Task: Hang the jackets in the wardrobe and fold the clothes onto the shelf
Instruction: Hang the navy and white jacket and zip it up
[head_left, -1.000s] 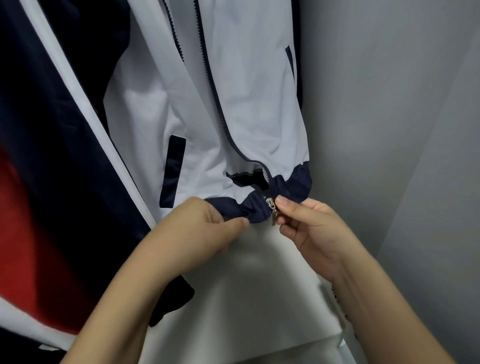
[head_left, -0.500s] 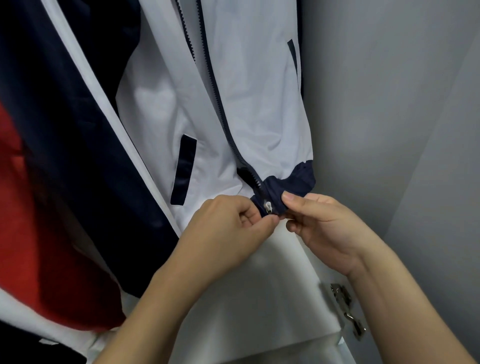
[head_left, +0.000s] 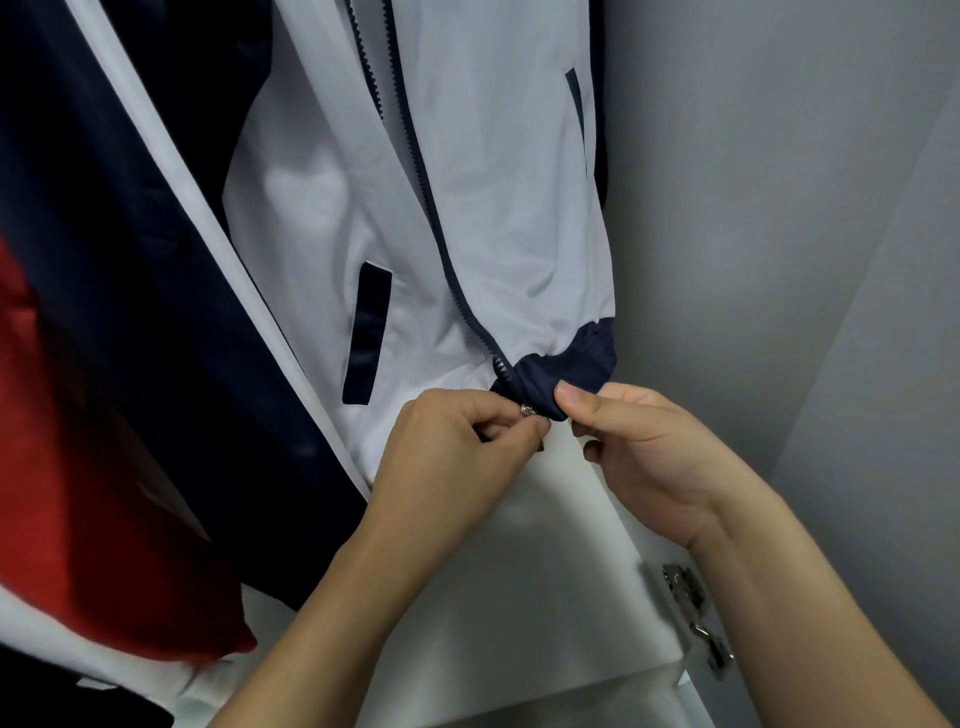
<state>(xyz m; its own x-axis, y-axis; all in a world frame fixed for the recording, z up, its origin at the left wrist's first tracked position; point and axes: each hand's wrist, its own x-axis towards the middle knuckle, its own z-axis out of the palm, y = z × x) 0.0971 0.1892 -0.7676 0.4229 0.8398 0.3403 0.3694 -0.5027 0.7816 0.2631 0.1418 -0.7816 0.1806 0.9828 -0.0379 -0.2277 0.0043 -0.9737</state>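
Wardrobe interior, grey wall (head_left: 753, 208) at right.
Left hand (head_left: 457, 457) pinches the zipper pull (head_left: 527, 410); right hand (head_left: 639, 457) pinches the white jacket's (head_left: 493, 208) navy hem (head_left: 561, 364).

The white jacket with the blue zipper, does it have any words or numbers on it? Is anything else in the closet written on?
No readable text anywhere in this view.
White jacket: plain fabric, no words, logo or numbers visible.
Zipper slider, between the left hand and right hand: too small to read any marking.
Red and navy jacket: no lettering on the part showing.
Metal hinge: no stamp can be made out.
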